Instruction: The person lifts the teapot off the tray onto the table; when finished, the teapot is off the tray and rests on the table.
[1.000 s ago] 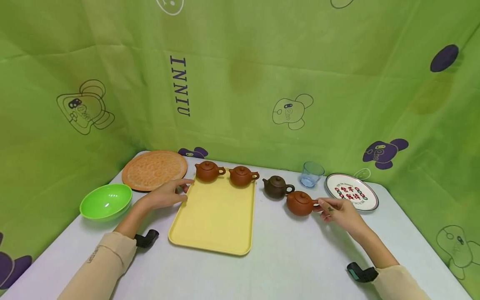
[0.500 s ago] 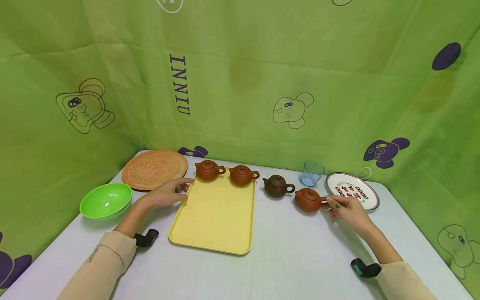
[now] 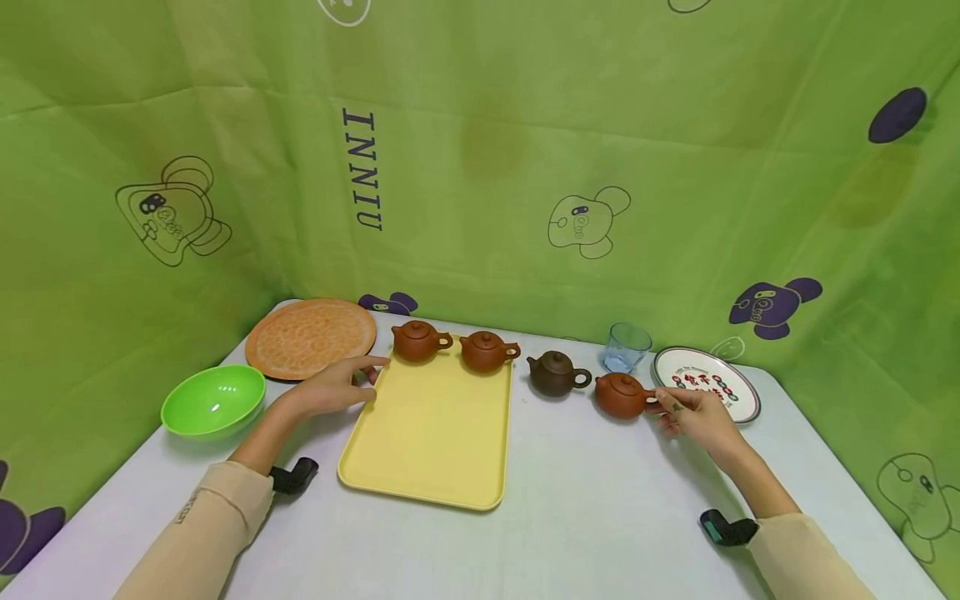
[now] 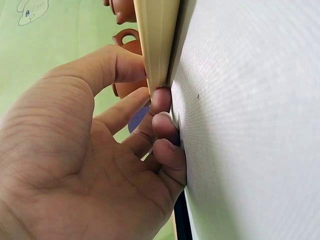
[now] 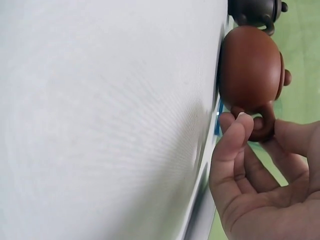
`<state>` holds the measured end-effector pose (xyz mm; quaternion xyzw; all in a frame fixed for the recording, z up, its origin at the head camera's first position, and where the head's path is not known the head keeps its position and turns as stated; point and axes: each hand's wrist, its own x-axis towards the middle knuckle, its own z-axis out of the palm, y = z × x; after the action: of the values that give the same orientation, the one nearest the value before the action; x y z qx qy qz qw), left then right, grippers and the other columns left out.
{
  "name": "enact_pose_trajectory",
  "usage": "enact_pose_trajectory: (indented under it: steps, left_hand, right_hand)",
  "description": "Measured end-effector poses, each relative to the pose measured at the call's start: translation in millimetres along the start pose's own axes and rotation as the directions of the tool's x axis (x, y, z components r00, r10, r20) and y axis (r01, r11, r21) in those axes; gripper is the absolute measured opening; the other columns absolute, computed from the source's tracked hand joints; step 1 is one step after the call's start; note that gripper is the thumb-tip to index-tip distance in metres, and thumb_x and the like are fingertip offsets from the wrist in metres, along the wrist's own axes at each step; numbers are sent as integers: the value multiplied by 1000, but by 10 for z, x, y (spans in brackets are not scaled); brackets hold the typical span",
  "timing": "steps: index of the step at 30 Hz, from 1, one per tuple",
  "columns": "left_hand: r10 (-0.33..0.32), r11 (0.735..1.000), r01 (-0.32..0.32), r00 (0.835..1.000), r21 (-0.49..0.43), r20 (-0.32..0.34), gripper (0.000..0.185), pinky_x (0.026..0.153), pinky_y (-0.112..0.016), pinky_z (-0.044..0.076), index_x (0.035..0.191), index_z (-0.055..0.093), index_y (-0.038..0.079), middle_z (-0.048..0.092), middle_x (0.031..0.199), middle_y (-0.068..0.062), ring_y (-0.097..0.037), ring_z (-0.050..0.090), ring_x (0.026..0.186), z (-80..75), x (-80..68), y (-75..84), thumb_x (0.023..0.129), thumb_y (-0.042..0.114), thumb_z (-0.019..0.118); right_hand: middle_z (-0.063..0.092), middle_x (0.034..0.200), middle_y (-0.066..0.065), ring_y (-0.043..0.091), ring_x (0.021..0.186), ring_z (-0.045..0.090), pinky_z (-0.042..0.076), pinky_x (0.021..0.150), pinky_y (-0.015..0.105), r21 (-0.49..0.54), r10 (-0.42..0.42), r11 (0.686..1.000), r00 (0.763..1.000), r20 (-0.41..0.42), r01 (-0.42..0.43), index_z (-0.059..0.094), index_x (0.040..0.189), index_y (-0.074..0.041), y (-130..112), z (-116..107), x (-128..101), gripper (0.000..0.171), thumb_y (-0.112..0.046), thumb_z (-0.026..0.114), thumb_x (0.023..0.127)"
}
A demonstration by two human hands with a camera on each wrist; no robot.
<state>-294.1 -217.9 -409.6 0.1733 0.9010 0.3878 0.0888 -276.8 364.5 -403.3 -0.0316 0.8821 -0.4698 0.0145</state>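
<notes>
My right hand (image 3: 690,410) pinches the handle of a red-brown teapot (image 3: 621,395) that sits on the white table just right of a dark brown teapot (image 3: 553,374). In the right wrist view thumb and fingers (image 5: 240,127) close round the handle below the teapot body (image 5: 250,65). My left hand (image 3: 341,385) grips the left rim of a yellow tray (image 3: 431,433), thumb on top and fingers underneath (image 4: 162,100) the rim (image 4: 157,35). Two more red-brown teapots (image 3: 418,340) (image 3: 486,351) stand along the tray's far edge.
A blue glass (image 3: 625,347) and a patterned white plate (image 3: 708,392) stand behind the right hand. An orange round plate (image 3: 310,337) and a green bowl (image 3: 213,400) lie left of the tray. Green cloth walls close in the table.
My right hand has carried the red-brown teapot to the right and farther back, beside the plate. The left hand has stayed on the tray rim.
</notes>
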Motion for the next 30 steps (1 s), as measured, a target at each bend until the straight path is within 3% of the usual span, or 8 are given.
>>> enact_pose_trajectory:
  steps: [21,30]
  left_hand:
    - [-2,1000,2,1000,15,3,67,76,-30,40,157,47,-1,61,119,-16,-21,52,94,6,0,5,93,10,66]
    - [-5,1000,5,1000,21,2,67,78,-30,41,156,47,-1,61,118,-16,-22,52,97,-8,3,17,92,10,65]
  right_hand:
    - [81,108,17,4,78,70,62,71,27,10,53,999,999,-14,-52,53,145,16,0,23,23,52,-24,52,112]
    - [76,119,28,5,78,72,62,69,28,-40,25,999,999,-33,-27,55,145,15,-43,41,-7,51,-25,51,112]
